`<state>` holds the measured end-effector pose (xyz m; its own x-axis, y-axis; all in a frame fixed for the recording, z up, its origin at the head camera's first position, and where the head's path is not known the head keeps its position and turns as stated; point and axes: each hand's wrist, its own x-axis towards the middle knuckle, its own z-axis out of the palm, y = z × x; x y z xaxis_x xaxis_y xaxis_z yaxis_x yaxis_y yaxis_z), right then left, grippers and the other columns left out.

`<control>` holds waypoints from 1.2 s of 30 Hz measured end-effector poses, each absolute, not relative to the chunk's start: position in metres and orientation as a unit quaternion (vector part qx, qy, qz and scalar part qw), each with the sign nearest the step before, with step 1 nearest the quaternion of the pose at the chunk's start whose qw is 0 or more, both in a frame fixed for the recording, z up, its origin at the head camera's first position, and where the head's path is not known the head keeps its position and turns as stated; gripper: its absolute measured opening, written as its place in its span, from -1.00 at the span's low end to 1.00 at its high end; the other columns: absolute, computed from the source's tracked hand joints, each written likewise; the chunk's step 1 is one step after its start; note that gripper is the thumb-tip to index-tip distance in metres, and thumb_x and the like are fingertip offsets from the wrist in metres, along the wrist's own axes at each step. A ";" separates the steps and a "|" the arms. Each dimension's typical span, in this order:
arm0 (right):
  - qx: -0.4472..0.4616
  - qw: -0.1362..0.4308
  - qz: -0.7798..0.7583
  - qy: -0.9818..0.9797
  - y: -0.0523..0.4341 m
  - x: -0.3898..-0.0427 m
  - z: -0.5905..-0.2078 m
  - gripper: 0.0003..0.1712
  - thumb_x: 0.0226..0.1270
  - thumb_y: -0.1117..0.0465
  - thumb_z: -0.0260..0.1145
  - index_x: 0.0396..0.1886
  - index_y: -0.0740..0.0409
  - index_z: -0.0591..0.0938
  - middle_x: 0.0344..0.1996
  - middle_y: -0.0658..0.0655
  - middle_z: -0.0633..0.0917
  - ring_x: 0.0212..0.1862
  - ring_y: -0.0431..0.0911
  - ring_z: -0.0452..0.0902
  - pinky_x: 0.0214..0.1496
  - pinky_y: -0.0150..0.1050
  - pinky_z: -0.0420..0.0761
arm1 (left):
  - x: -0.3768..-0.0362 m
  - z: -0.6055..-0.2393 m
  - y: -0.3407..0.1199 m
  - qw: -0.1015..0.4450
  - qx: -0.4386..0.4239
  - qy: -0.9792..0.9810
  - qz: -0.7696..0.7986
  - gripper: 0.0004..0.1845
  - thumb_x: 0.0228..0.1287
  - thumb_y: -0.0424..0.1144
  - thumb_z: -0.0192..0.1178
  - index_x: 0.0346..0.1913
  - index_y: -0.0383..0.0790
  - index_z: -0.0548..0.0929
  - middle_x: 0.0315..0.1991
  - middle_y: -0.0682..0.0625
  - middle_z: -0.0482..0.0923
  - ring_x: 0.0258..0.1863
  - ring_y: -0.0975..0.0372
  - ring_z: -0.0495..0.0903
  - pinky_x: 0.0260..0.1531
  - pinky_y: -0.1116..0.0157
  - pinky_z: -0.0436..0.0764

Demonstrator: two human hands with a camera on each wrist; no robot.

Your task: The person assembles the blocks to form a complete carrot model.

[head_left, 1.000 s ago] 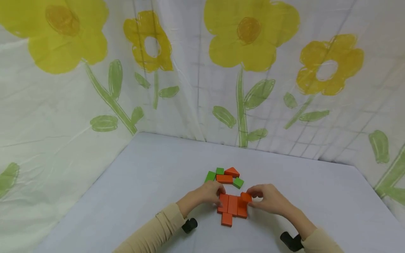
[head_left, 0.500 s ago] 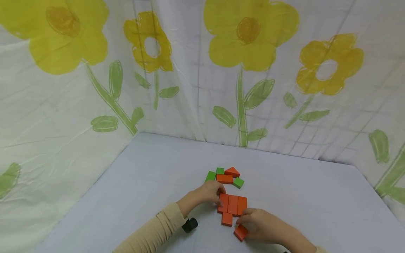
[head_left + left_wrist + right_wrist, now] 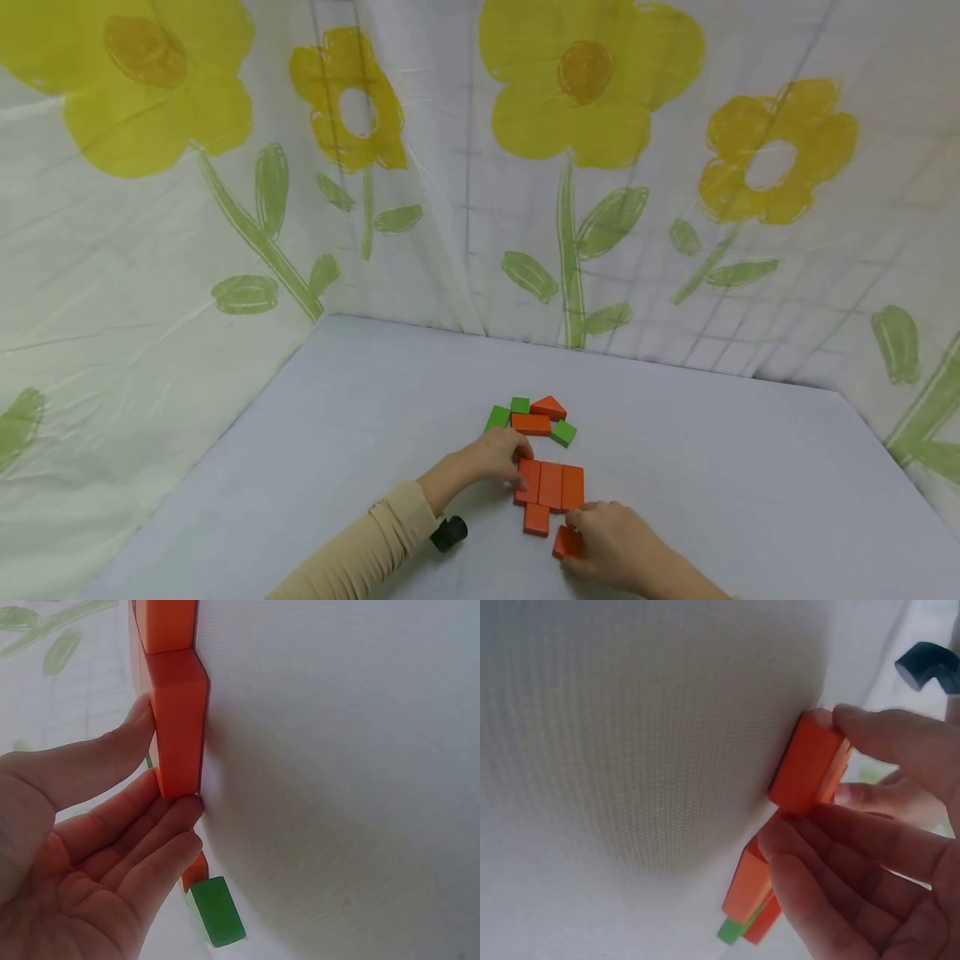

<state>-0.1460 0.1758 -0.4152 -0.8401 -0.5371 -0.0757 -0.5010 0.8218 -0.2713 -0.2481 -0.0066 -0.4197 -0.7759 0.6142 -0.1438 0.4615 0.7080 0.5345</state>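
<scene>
Right wrist view. The right hand [image 3: 870, 847] pinches an orange block [image 3: 806, 763] between thumb and fingers [image 3: 817, 840], the block's face lying against the pale table [image 3: 630, 750]. Below it are further orange blocks [image 3: 748, 885] and a green block [image 3: 731, 930]. A dark curved object [image 3: 926, 666] shows top right.

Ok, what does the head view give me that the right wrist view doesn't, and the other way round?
Only the head view shows the left hand touching the row of three orange blocks, the far cluster of green and orange blocks, and the flower-printed cloth. Only the right wrist view shows the grip up close: fingers curled round the small orange block against the table surface. Both show the right hand holding that block, with more orange blocks nearby.
</scene>
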 end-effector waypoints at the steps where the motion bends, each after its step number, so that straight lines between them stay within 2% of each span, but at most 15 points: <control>1: -0.274 0.068 -0.121 0.952 0.175 -0.146 -0.415 -0.66 -0.12 0.00 0.40 -0.44 0.14 0.60 -0.70 -0.15 0.42 -0.66 -0.33 0.20 -0.59 -0.46 0.31 | -0.248 -0.420 -0.006 0.157 0.296 0.911 0.241 -0.62 -0.17 -0.24 0.40 -0.19 -0.20 0.60 -0.42 0.13 0.43 -0.42 0.33 0.33 -0.39 0.46 0.38; 5: -0.278 0.040 -0.125 0.951 0.174 -0.149 -0.415 -0.63 -0.17 0.04 0.44 -0.39 0.18 0.63 -0.61 -0.10 0.52 -0.64 -0.34 0.23 -0.54 -0.45 0.39 | -0.248 -0.419 -0.006 0.156 0.297 0.912 0.238 -0.63 -0.17 -0.23 0.40 -0.20 -0.20 0.60 -0.43 0.13 0.43 -0.42 0.33 0.33 -0.39 0.46 0.38; 11: -0.288 0.048 -0.167 0.942 0.176 -0.153 -0.415 -0.72 -0.14 0.18 0.44 -0.37 0.20 0.64 -0.52 -0.07 0.55 -0.53 -0.33 0.34 -0.42 -0.43 0.49 | -0.248 -0.419 -0.006 0.154 0.299 0.912 0.236 -0.63 -0.17 -0.22 0.40 -0.20 -0.20 0.60 -0.43 0.13 0.43 -0.42 0.34 0.33 -0.40 0.46 0.37; 17: -0.300 0.032 -0.182 0.936 0.175 -0.156 -0.418 -0.80 -0.12 0.27 0.42 -0.41 0.21 0.65 -0.53 -0.05 0.57 -0.50 -0.32 0.40 -0.40 -0.44 0.51 | -0.248 -0.419 -0.007 0.153 0.300 0.910 0.240 -0.63 -0.17 -0.23 0.40 -0.21 -0.21 0.60 -0.42 0.13 0.44 -0.42 0.33 0.33 -0.38 0.45 0.39; 28: -0.314 -0.019 -0.174 0.933 0.175 -0.156 -0.419 -0.80 -0.14 0.22 0.44 -0.46 0.19 0.64 -0.59 -0.08 0.54 -0.55 -0.34 0.33 -0.45 -0.42 0.47 | -0.248 -0.420 -0.007 0.153 0.292 0.908 0.259 -0.64 -0.20 -0.25 0.41 -0.23 -0.22 0.60 -0.46 0.11 0.42 -0.43 0.33 0.34 -0.41 0.46 0.38; 36: -0.288 0.016 -0.177 0.941 0.173 -0.163 -0.408 -0.78 -0.08 0.13 0.40 -0.46 0.18 0.65 -0.58 -0.10 0.56 -0.54 -0.33 0.35 -0.46 -0.41 0.46 | -0.248 -0.420 -0.006 0.155 0.292 0.908 0.258 -0.63 -0.19 -0.25 0.41 -0.21 -0.22 0.60 -0.44 0.11 0.44 -0.43 0.34 0.34 -0.40 0.46 0.38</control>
<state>-0.1627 0.1735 -0.4082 -0.8341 -0.5468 0.0722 -0.5357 0.7721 -0.3418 -0.2477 -0.0064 -0.4198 -0.7812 0.6104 -0.1313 0.4496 0.6959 0.5600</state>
